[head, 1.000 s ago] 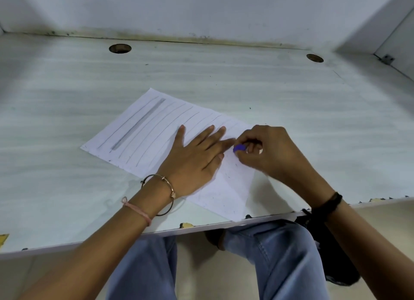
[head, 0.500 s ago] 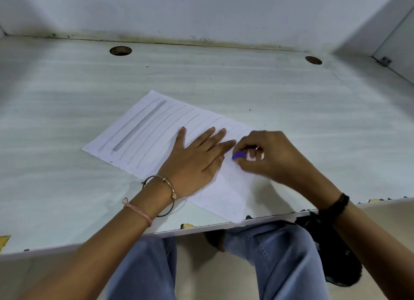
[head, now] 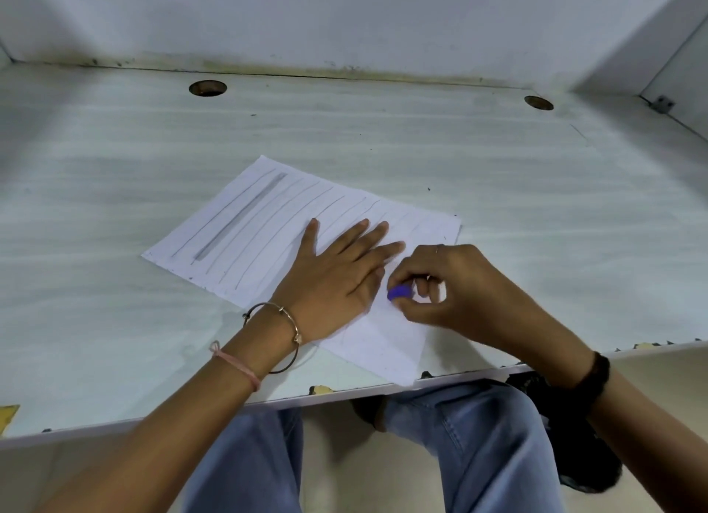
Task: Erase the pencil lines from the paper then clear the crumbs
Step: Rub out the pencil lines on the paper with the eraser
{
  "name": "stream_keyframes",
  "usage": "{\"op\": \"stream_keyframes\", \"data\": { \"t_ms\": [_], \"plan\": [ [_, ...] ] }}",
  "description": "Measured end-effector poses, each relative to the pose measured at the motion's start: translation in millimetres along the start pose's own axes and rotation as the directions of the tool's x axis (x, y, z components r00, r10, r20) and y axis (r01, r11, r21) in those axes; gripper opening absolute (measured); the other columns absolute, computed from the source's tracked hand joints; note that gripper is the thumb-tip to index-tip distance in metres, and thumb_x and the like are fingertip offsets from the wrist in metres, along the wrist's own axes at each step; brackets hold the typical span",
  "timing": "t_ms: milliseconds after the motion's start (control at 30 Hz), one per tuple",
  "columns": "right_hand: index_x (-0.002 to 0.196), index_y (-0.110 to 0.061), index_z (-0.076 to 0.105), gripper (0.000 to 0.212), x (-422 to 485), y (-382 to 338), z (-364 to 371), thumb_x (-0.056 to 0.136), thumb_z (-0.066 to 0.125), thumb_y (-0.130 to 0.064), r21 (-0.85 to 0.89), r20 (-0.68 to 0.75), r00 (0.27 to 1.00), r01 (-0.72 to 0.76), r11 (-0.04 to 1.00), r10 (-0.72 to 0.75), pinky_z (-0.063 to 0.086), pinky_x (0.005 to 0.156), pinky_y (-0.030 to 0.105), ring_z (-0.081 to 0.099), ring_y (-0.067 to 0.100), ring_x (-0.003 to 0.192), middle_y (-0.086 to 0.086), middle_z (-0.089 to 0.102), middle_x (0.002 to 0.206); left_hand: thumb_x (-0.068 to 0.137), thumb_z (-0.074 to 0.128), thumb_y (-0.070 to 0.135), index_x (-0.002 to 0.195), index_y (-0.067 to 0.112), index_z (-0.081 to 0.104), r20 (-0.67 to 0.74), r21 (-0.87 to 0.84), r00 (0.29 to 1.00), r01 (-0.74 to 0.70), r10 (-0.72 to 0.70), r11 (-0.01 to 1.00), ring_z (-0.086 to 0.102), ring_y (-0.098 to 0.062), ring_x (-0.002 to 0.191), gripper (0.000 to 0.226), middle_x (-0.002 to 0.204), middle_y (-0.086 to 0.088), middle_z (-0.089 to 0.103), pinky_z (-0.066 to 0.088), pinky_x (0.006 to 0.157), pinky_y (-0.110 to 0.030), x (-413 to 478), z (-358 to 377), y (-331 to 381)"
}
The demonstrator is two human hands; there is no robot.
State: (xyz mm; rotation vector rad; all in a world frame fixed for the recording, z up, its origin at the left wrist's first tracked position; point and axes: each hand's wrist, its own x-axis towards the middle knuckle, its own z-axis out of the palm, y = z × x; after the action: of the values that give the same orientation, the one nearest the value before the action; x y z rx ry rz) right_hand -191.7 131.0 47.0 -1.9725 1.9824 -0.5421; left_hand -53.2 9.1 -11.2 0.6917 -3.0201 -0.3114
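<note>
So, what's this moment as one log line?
stage: erasing | left hand: flat on paper | right hand: pinches purple eraser on paper | pencil lines: many remain

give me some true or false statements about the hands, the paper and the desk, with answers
1. The left hand lies flat on the paper. True.
2. The right hand pinches a red eraser. False: the eraser is purple.
3. Every pencil line is erased. False: pencil lines remain to the left of the left hand.
4. The table has two round holes near the back wall. True.
</note>
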Motion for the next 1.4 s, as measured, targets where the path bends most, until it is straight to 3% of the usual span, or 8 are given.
{"op": "stream_keyframes", "data": {
  "t_ms": [167,333,467,633,767,933,1033,1400],
  "plan": [
    [0.081,-0.019,0.071,0.009,13,24,-10,0.075,0.072,-0.013,-0.036,-0.165,0.981,-0.113,0.993,0.105,0.037,0.066,0.021,0.051,0.007,0.065,-0.006,0.062,0.072,0.100,-0.003,0.043,0.153,0.045,-0.003,-0.006,-0.002,1.000,-0.007,0.007,1.000,-0.014,-0.004,0.148,0.053,0.162,0.018,-0.011,-0.006,0.117,-0.060,0,0,-1],
    [0.078,-0.021,0.071,0.014,0,1,-2,0.071,0.076,-0.010,0.033,0.042,0.999,0.000,0.999,-0.001,0.038,0.061,0.010,0.050,0.004,0.065,-0.015,0.056,0.065,0.096,-0.007,0.047,0.152,0.045,-0.004,0.002,0.036,1.000,-0.012,0.012,0.999,-0.016,-0.004,0.148,0.057,0.161,0.018,-0.013,-0.007,0.117,-0.060,1,0,-2],
    [0.076,-0.019,0.071,0.013,12,26,-14,0.072,0.074,-0.007,0.010,-0.177,0.973,-0.146,0.989,0.146,0.035,0.059,0.009,0.049,0.004,0.062,-0.012,0.057,0.063,0.105,0.004,0.038,0.153,0.045,-0.003,0.001,0.001,1.000,-0.016,0.016,1.000,-0.015,-0.004,0.148,0.049,0.161,0.018,-0.012,-0.007,0.117,-0.059,0,-2,-1],
    [0.075,-0.020,0.070,0.014,1,-3,-2,0.070,0.075,-0.009,0.054,0.069,0.997,0.015,0.998,-0.018,0.036,0.057,0.010,0.048,0.007,0.058,-0.014,0.056,0.061,0.098,-0.005,0.046,0.152,0.044,-0.007,0.017,0.047,1.000,-0.010,0.009,0.999,-0.018,-0.006,0.148,0.054,0.161,0.017,-0.016,-0.005,0.116,-0.061,2,2,-2],
    [0.077,-0.016,0.068,0.013,15,16,-11,0.071,0.073,-0.006,0.086,-0.120,0.982,-0.133,0.987,0.143,0.036,0.055,0.011,0.048,0.004,0.056,-0.010,0.058,0.061,0.089,-0.013,0.045,0.153,0.044,-0.002,-0.005,0.012,1.000,-0.009,0.009,1.000,-0.015,-0.004,0.148,0.065,0.162,0.017,-0.013,-0.005,0.117,-0.060,1,1,-1],
    [0.075,-0.013,0.069,0.010,7,-3,0,0.071,0.075,-0.006,0.144,-0.007,0.996,-0.084,0.986,0.086,0.036,0.053,0.012,0.047,0.006,0.053,-0.011,0.059,0.058,0.077,-0.023,0.048,0.152,0.041,-0.010,0.000,0.095,1.000,-0.019,0.019,0.995,-0.017,-0.008,0.148,0.077,0.161,0.014,-0.017,-0.002,0.116,-0.062,1,3,-1],
    [0.074,-0.014,0.070,0.009,15,18,-15,0.073,0.074,-0.006,0.141,-0.124,0.972,-0.180,0.973,0.198,0.033,0.051,0.009,0.046,0.002,0.050,-0.023,0.053,0.049,0.080,-0.021,0.047,0.152,0.043,-0.007,-0.011,0.023,1.000,-0.019,0.019,1.000,-0.015,-0.004,0.148,0.074,0.161,0.017,-0.013,-0.004,0.117,-0.060,1,1,-1],
    [0.077,-0.011,0.070,0.005,22,11,-5,0.076,0.073,-0.008,0.068,-0.205,0.969,-0.128,0.989,0.140,0.035,0.057,0.007,0.050,-0.006,0.059,-0.016,0.053,0.061,0.078,-0.021,0.049,0.153,0.042,-0.005,-0.018,-0.006,1.000,-0.007,0.007,1.000,-0.014,-0.002,0.148,0.077,0.162,0.018,-0.011,-0.008,0.118,-0.058,1,1,-1]
  ]
}}
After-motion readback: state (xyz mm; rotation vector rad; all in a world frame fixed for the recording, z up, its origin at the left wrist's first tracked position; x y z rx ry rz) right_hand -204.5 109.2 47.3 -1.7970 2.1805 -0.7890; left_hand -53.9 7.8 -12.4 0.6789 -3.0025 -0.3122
